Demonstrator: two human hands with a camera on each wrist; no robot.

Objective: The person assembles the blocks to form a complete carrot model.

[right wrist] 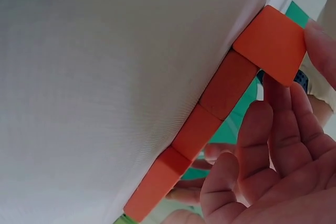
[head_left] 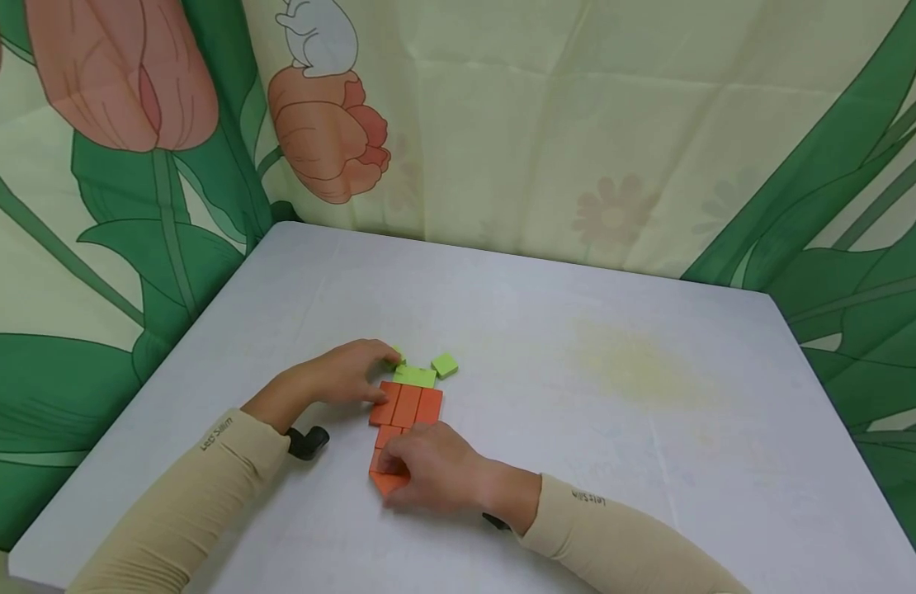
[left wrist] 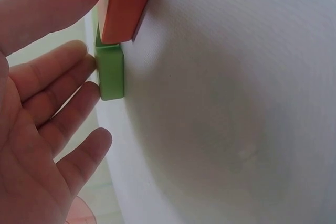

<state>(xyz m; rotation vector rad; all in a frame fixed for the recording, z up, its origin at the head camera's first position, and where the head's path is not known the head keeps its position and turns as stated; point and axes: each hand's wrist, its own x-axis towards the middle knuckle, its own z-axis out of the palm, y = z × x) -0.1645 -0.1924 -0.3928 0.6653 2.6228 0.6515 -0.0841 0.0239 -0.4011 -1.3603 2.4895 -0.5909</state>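
Orange blocks (head_left: 407, 405) lie flat on the white table (head_left: 577, 429) in a carrot shape, topped by a wide green block (head_left: 415, 376). My left hand (head_left: 347, 373) rests beside the top. Its straight fingers touch a small green block (left wrist: 111, 72) and its thumb touches the side of an orange block (left wrist: 126, 3). My right hand (head_left: 428, 470) covers the lower orange blocks. Its thumb touches the edge of the orange end block (right wrist: 270, 43), which lies turned at the row's tip, and its fingers lie relaxed along the row (right wrist: 210, 114). Another small green block (head_left: 445, 364) lies loose to the right.
A flowered cloth backdrop (head_left: 577, 124) hangs close behind and to both sides of the table. A faint yellowish stain (head_left: 636, 371) marks the tabletop to the right of the blocks. Black wrist mounts (head_left: 309, 441) sit under both sleeves.
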